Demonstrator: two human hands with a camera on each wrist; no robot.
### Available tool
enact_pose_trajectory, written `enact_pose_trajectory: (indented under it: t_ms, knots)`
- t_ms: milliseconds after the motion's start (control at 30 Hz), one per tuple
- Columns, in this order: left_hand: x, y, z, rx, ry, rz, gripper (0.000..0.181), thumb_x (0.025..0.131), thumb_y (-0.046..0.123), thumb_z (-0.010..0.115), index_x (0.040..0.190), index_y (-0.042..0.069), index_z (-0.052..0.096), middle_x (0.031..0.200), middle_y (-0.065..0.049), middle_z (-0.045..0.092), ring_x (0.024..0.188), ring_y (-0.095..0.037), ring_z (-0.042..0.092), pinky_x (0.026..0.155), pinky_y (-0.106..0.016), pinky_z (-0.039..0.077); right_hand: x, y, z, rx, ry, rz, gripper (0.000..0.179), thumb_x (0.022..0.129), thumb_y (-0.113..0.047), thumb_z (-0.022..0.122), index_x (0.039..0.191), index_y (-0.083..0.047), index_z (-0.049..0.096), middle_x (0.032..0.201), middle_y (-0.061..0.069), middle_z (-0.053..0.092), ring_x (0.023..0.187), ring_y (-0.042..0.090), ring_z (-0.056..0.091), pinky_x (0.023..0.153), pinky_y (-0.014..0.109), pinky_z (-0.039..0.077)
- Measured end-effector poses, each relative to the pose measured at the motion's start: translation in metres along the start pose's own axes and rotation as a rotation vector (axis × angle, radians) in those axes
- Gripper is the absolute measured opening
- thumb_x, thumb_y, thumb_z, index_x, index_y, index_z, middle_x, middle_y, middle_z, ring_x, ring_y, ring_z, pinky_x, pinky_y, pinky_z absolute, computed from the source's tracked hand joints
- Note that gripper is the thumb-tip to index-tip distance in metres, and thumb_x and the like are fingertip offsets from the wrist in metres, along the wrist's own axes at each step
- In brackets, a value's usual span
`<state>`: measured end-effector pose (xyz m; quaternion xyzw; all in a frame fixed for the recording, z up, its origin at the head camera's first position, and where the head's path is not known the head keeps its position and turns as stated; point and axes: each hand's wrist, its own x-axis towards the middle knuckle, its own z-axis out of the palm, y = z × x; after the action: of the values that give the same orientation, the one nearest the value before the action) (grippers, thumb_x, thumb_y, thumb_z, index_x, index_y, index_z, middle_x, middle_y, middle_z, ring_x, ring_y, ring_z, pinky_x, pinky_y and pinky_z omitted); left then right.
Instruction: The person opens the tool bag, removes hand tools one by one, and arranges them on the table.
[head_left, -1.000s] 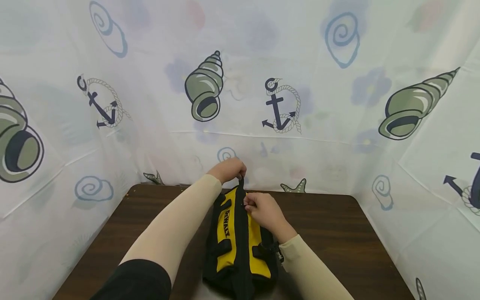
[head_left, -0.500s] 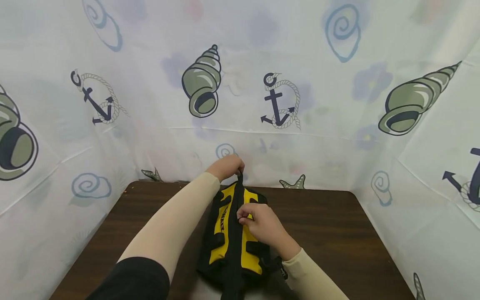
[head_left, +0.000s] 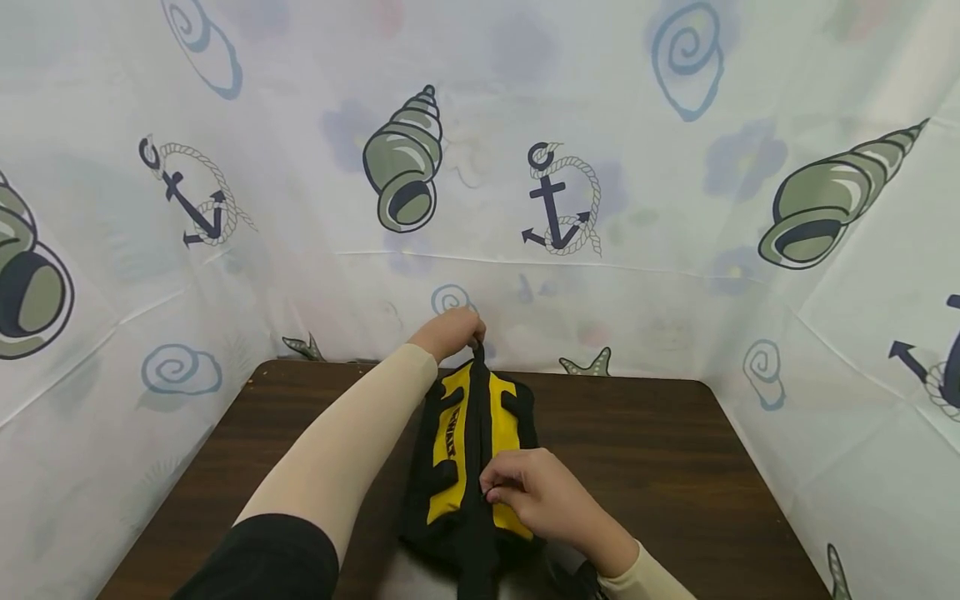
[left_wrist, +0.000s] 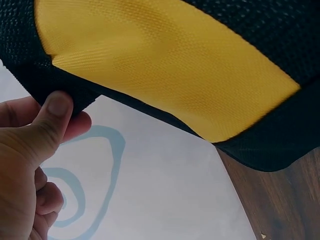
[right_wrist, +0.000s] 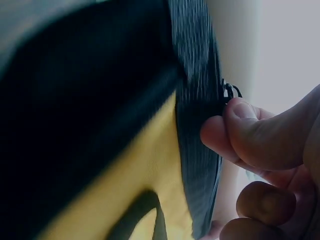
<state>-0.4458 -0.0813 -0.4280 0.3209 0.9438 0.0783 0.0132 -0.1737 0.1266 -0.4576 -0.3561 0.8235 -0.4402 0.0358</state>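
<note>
The bench [head_left: 637, 467] is running back to a patterned cloth [head_left: 630, 200], which is rising behind its far edge and along its left and right sides. Both far corners are showing, rounded, and the side edges are spreading apart toward the near side. The bag [head_left: 475, 442] is lying around the middle of the bench's width, its far end sitting close to the far edge and leaving little room there. To the right, brown wood is stretching from the bag to the right edge, with the right sleeve [head_left: 648, 575] crossing only the near part. To the left, the left sleeve [head_left: 341, 442] is lying diagonally over the wood, so less room is remaining on that side.

The bag's long axis is pointing nearly straight from near to far. A black strip is running along its top between two yellow panels, and dark lettering [head_left: 450, 433] is following the same line on the left panel. The near end of the strip is passing out of the head view.

The left hand [head_left: 452, 332] is pinching a black end tab [left_wrist: 70, 87] at the far end between thumb and fingers. Nearer, the right hand [head_left: 543, 496] is gripping a small zip pull [right_wrist: 230, 91], mostly hidden by its fingertips, over the strip.
</note>
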Motion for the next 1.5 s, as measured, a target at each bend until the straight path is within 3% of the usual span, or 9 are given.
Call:
enact_pose_trajectory:
  t_ms: [300, 567, 633, 867, 1067, 1200, 1300, 1500]
  knots:
    - [-0.002, 0.003, -0.005, -0.011, 0.008, -0.014, 0.009, 0.101, 0.007, 0.078, 0.098, 0.012, 0.084, 0.101, -0.003, 0.081, 0.089, -0.019, 0.065, 0.091, -0.034, 0.061, -0.028, -0.021, -0.001, -0.067, -0.095, -0.062, 0.020, 0.100, -0.006, 0.078, 0.099, -0.026, 0.075, 0.093, -0.015, 0.074, 0.083, -0.009, 0.063, 0.078, 0.017, 0.060]
    - [0.003, 0.002, -0.005, -0.041, -0.014, -0.047, 0.015, 0.102, 0.003, 0.075, 0.101, 0.014, 0.085, 0.105, -0.003, 0.083, 0.092, -0.017, 0.069, 0.095, -0.034, 0.062, -0.035, -0.047, 0.006, -0.253, -0.384, -0.049, 0.006, 0.104, -0.020, 0.077, 0.106, -0.025, 0.079, 0.092, -0.022, 0.075, 0.076, -0.014, 0.059, 0.076, 0.006, 0.053]
    - [0.003, 0.003, -0.005, -0.047, -0.007, -0.043, 0.016, 0.102, 0.002, 0.075, 0.101, 0.014, 0.085, 0.105, -0.003, 0.083, 0.092, -0.018, 0.070, 0.095, -0.035, 0.062, -0.035, -0.052, 0.007, -0.304, -0.424, -0.034, 0.004, 0.103, -0.023, 0.078, 0.105, -0.026, 0.080, 0.091, -0.024, 0.074, 0.074, -0.013, 0.058, 0.075, 0.006, 0.051]
    - [0.000, -0.002, 0.004, -0.040, 0.007, -0.038, 0.017, 0.103, 0.002, 0.073, 0.102, 0.016, 0.083, 0.107, -0.004, 0.081, 0.094, -0.019, 0.070, 0.096, -0.036, 0.062, -0.035, -0.052, 0.002, -0.334, -0.432, -0.040, 0.005, 0.102, -0.023, 0.079, 0.104, -0.028, 0.078, 0.090, -0.025, 0.073, 0.073, -0.014, 0.057, 0.072, 0.005, 0.050]
    - [-0.010, -0.007, 0.009, -0.084, 0.063, -0.022, 0.014, 0.105, 0.007, 0.072, 0.109, 0.016, 0.082, 0.111, -0.004, 0.081, 0.098, -0.020, 0.070, 0.101, -0.038, 0.061, -0.031, -0.045, -0.005, -0.229, -0.438, -0.049, 0.006, 0.108, -0.033, 0.071, 0.110, -0.029, 0.076, 0.095, -0.025, 0.073, 0.078, -0.013, 0.060, 0.075, 0.009, 0.053]
    - [-0.028, -0.005, 0.008, -0.167, 0.101, -0.027, 0.027, 0.108, 0.008, 0.068, 0.130, 0.016, 0.080, 0.123, -0.003, 0.079, 0.109, -0.021, 0.072, 0.108, -0.040, 0.060, -0.027, -0.038, -0.011, -0.154, -0.397, -0.062, 0.013, 0.111, -0.038, 0.064, 0.114, -0.030, 0.075, 0.102, -0.023, 0.074, 0.084, -0.013, 0.062, 0.078, 0.011, 0.056]
    - [-0.049, 0.003, 0.008, -0.228, 0.129, -0.016, 0.039, 0.110, 0.005, 0.064, 0.145, 0.019, 0.073, 0.127, -0.005, 0.077, 0.112, -0.023, 0.072, 0.111, -0.043, 0.058, -0.024, -0.033, -0.016, -0.121, -0.361, -0.074, 0.016, 0.113, -0.036, 0.062, 0.117, -0.029, 0.075, 0.107, -0.020, 0.075, 0.085, -0.012, 0.061, 0.079, 0.013, 0.056]
    - [-0.111, 0.029, 0.015, -0.305, 0.178, 0.028, 0.037, 0.113, 0.014, 0.061, 0.147, 0.025, 0.072, 0.116, -0.003, 0.070, 0.096, -0.017, 0.062, 0.091, -0.036, 0.058, -0.020, -0.021, -0.024, -0.073, -0.314, -0.004, 0.017, 0.113, -0.036, 0.063, 0.121, -0.029, 0.076, 0.102, -0.018, 0.074, 0.073, -0.006, 0.057, 0.072, 0.017, 0.056]
